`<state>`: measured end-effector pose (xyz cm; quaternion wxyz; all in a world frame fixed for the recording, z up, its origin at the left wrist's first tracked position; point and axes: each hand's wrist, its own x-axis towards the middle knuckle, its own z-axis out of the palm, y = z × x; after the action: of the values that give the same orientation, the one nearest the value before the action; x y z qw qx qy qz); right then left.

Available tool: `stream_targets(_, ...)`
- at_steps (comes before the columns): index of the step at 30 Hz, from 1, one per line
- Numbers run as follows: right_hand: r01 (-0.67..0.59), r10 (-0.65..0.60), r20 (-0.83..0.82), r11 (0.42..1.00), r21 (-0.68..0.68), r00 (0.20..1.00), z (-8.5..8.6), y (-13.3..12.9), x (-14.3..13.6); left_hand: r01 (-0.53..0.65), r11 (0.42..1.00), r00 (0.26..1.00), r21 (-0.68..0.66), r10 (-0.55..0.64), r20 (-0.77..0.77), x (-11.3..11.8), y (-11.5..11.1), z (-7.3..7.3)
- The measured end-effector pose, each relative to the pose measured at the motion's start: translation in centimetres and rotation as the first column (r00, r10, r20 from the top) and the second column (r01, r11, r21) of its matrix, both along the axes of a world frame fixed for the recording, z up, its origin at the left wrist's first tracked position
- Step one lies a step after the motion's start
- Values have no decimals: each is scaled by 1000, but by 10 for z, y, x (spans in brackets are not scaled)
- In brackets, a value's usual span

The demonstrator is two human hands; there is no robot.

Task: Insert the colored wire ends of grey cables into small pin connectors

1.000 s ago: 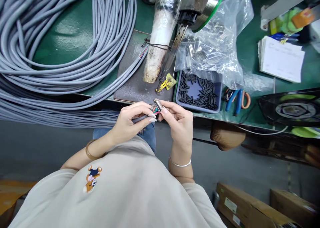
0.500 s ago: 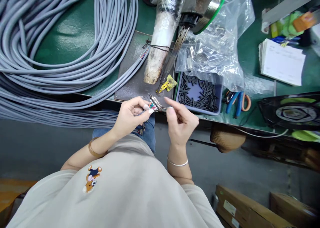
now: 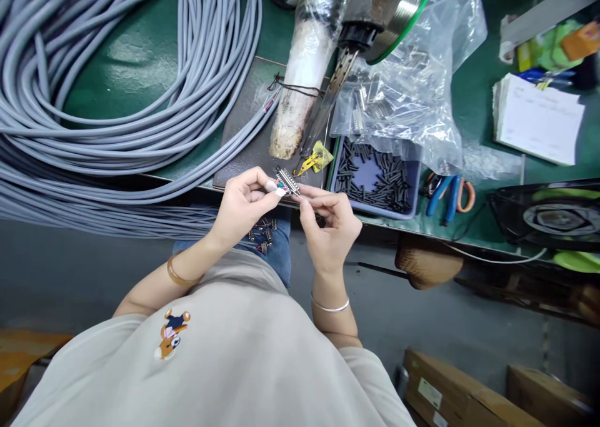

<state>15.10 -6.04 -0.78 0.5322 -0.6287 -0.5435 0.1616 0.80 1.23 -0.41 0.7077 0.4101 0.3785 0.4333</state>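
My left hand (image 3: 248, 202) is closed, with thumb and forefinger pinching a multi-pin cable connector (image 3: 287, 180) by its wired side. Short coloured wires (image 3: 281, 186) show between the fingertips and the connector's row of pins. At the connector's right end, my right hand (image 3: 328, 224) is closed in a pinch; a thin pale strand seems to run to its fingertips, too small to name. Below the hands, several finished-looking wired connectors (image 3: 265, 232) lie over the lap. Just beyond the connector, a soldering iron (image 3: 323, 111) points down toward a yellow clip-like piece (image 3: 310, 160).
Grey cables (image 3: 140, 158) lie coiled at left. A blue tray (image 3: 415, 189) of short black sleeves stands right of the iron, under a clear bag (image 3: 407, 83) of metal connectors. A solder spool (image 3: 403, 20), pliers (image 3: 447, 195), paper stack (image 3: 537, 120) and black fan (image 3: 548, 214) are also there.
My right hand has moved left, its fingertips closing at the connector's right end. My left hand has lifted the connector slightly up and left. The view has shifted a little.
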Motion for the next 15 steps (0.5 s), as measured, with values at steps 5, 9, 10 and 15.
stream_targets(5, 5, -5, -4, 999, 42, 1000, 2, 8, -3, -55, 997, 998, 57, 55, 6, 6, 7, -1)
stream_targets(9, 10, -9, -29, 999, 39, 1000, 3, 13, -2, -71, 993, 997, 98, 73, -15, 10, 10, 1)
stream_targets(10, 12, -11, -33, 999, 35, 999, 4, 14, -2, -73, 992, 997, 104, 76, -18, 11, 11, 1)
stream_targets(15, 26, -26, -13, 999, 30, 1000, 6, 17, 0, -88, 988, 995, 124, 93, -37, 14, 11, 4)
